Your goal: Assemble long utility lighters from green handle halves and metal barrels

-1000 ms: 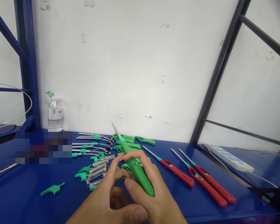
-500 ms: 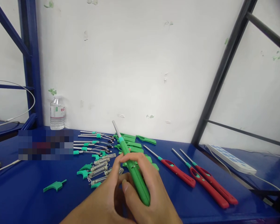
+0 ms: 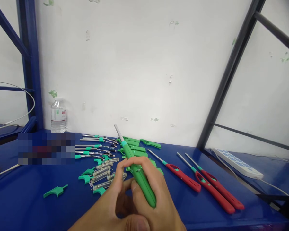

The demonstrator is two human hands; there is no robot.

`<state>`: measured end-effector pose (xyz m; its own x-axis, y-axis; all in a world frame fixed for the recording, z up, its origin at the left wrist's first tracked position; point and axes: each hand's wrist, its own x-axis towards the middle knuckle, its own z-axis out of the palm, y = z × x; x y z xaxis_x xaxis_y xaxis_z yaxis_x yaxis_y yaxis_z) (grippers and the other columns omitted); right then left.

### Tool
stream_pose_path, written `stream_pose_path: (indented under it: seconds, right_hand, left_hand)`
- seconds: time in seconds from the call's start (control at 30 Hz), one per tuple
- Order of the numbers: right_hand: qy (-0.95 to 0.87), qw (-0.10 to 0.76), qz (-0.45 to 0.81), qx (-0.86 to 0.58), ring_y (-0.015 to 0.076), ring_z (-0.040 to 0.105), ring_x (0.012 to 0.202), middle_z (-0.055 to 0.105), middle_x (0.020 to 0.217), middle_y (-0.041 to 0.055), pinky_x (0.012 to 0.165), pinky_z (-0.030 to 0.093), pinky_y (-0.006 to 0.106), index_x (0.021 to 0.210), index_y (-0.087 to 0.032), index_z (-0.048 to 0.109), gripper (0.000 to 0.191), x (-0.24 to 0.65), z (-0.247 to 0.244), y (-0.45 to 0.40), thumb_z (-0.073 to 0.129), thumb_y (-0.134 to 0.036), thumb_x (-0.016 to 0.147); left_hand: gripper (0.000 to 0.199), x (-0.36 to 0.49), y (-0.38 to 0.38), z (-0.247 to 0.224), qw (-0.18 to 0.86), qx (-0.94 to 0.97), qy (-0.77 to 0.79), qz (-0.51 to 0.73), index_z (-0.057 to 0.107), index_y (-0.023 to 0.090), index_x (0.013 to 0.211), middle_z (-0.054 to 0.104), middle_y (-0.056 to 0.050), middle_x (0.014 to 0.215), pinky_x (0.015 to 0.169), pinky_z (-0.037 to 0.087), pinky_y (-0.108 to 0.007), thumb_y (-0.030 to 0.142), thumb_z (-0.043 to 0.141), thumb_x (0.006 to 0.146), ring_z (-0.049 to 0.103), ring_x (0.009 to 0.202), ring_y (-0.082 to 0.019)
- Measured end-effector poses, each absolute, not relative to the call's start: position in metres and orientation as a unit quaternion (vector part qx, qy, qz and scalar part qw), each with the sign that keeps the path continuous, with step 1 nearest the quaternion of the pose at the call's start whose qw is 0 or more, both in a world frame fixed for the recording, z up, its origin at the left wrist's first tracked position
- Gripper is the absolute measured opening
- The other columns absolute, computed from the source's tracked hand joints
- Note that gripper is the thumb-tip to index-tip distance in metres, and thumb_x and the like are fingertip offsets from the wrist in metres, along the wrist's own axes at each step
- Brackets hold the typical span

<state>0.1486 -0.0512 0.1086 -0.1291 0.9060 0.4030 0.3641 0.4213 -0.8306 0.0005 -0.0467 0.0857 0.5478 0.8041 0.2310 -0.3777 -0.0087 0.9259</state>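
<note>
A green long-necked lighter (image 3: pixel 141 179) with a metal tube and teal collar points up and left at bottom centre. My right hand (image 3: pixel 159 192) is wrapped round its handle. My left hand (image 3: pixel 115 199) is closed against the lighter from the left, its fingertips near the middle of the handle and touching my right hand. Behind my hands lie several green handle shells (image 3: pixel 135 148). To their left are metal tubes with wires (image 3: pixel 93 148), clear fuel tanks (image 3: pixel 101 175) and teal triggers (image 3: pixel 56 191).
Three red lighters (image 3: pixel 183 178) lie on the blue table (image 3: pixel 19 202) at the right. A water bottle (image 3: pixel 58 115) stands by the wall at the left. A white power strip (image 3: pixel 237 163) is beyond the dark post at right.
The fingers have shifted slightly on the green lighter; my left thumb now shows lower down, near the bottom edge. The lighter is tilted a little more to the left.
</note>
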Motion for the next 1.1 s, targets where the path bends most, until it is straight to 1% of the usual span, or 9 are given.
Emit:
stream_pose_path:
  seconds: [0.1, 0.23, 0.37, 0.47, 0.6, 0.73, 0.83, 0.97, 1.1]
  right_hand:
    - [-0.703, 0.497, 0.272, -0.429, 0.0237, 0.072, 0.122, 0.075, 0.120, -0.0027, 0.114, 0.054, 0.035, 0.122, -0.040, 0.077, 0.053, 0.148, 0.108, -0.048, 0.056, -0.008, 0.084]
    - [-0.709, 0.479, 0.296, -0.424, 0.0246, 0.072, 0.119, 0.075, 0.117, -0.0014, 0.110, 0.056, 0.037, 0.121, -0.039, 0.075, 0.053, 0.151, 0.109, -0.043, 0.055, -0.008, 0.083]
    - [-0.707, 0.465, 0.317, -0.428, 0.0255, 0.075, 0.109, 0.076, 0.117, 0.0010, 0.097, 0.060, 0.036, 0.125, -0.037, 0.072, 0.048, 0.153, 0.107, -0.039, 0.057, -0.011, 0.088]
    - [-0.706, 0.464, 0.333, -0.418, 0.0236, 0.075, 0.095, 0.076, 0.109, 0.0005, 0.085, 0.061, 0.033, 0.126, -0.035, 0.069, 0.043, 0.153, 0.104, -0.036, 0.057, -0.015, 0.090]
    - [-0.698, 0.471, 0.335, -0.422, 0.0210, 0.069, 0.082, 0.071, 0.091, -0.0026, 0.076, 0.055, 0.030, 0.119, -0.031, 0.064, 0.034, 0.153, 0.103, -0.033, 0.059, -0.019, 0.087]
    - [-0.708, 0.456, 0.328, -0.427, 0.0204, 0.068, 0.087, 0.069, 0.091, -0.0036, 0.081, 0.053, 0.030, 0.117, -0.030, 0.064, 0.033, 0.155, 0.101, -0.028, 0.057, -0.017, 0.087]
    - [-0.740, 0.440, 0.311, -0.404, 0.0215, 0.070, 0.096, 0.071, 0.103, -0.0017, 0.085, 0.053, 0.031, 0.120, -0.030, 0.066, 0.042, 0.158, 0.099, -0.021, 0.054, -0.012, 0.085]
    - [-0.769, 0.416, 0.287, -0.392, 0.0249, 0.069, 0.117, 0.073, 0.122, -0.0009, 0.101, 0.053, 0.038, 0.125, -0.035, 0.069, 0.055, 0.162, 0.102, -0.017, 0.052, -0.005, 0.082]
    - [-0.793, 0.401, 0.257, -0.380, 0.0246, 0.069, 0.126, 0.072, 0.134, -0.0006, 0.110, 0.052, 0.042, 0.127, -0.035, 0.070, 0.055, 0.170, 0.109, -0.019, 0.053, -0.002, 0.086]
  left_hand:
    - [0.119, 0.003, -0.045, 0.083, 0.667, 0.568, 0.177, 0.449, 0.011, 0.038, 0.165, 0.063, -0.009, 0.132, 0.076, 0.051, -0.030, 0.062, 0.094, 0.083, 0.072, 0.095, -0.020]
    - [0.116, 0.004, -0.042, 0.080, 0.655, 0.583, 0.188, 0.442, 0.009, 0.040, 0.164, 0.061, -0.009, 0.135, 0.073, 0.049, -0.028, 0.069, 0.089, 0.085, 0.070, 0.094, -0.019]
    - [0.115, 0.003, -0.040, 0.076, 0.629, 0.608, 0.197, 0.443, 0.003, 0.040, 0.166, 0.059, -0.012, 0.138, 0.068, 0.048, -0.028, 0.074, 0.082, 0.089, 0.067, 0.081, -0.016]
    - [0.122, 0.003, -0.040, 0.074, 0.624, 0.610, 0.202, 0.444, -0.007, 0.042, 0.168, 0.060, -0.013, 0.139, 0.065, 0.049, -0.028, 0.075, 0.081, 0.089, 0.065, 0.072, -0.013]
    - [0.132, 0.001, -0.040, 0.078, 0.621, 0.605, 0.222, 0.445, -0.015, 0.042, 0.169, 0.061, -0.013, 0.136, 0.066, 0.050, -0.028, 0.078, 0.082, 0.086, 0.069, 0.079, -0.017]
    - [0.134, 0.000, -0.039, 0.083, 0.628, 0.604, 0.233, 0.431, -0.015, 0.042, 0.169, 0.064, -0.011, 0.130, 0.065, 0.053, -0.029, 0.077, 0.083, 0.085, 0.070, 0.079, -0.019]
    - [0.134, 0.000, -0.037, 0.083, 0.631, 0.602, 0.231, 0.431, -0.012, 0.041, 0.171, 0.064, -0.011, 0.129, 0.060, 0.052, -0.027, 0.077, 0.084, 0.085, 0.069, 0.077, -0.018]
    - [0.140, -0.001, -0.033, 0.081, 0.630, 0.608, 0.244, 0.417, -0.014, 0.039, 0.171, 0.067, -0.009, 0.122, 0.055, 0.046, -0.023, 0.079, 0.086, 0.081, 0.067, 0.070, -0.014]
    - [0.139, -0.002, -0.035, 0.081, 0.599, 0.617, 0.315, 0.402, -0.011, 0.038, 0.172, 0.069, -0.009, 0.123, 0.053, 0.043, -0.023, 0.076, 0.087, 0.082, 0.069, 0.067, -0.014]
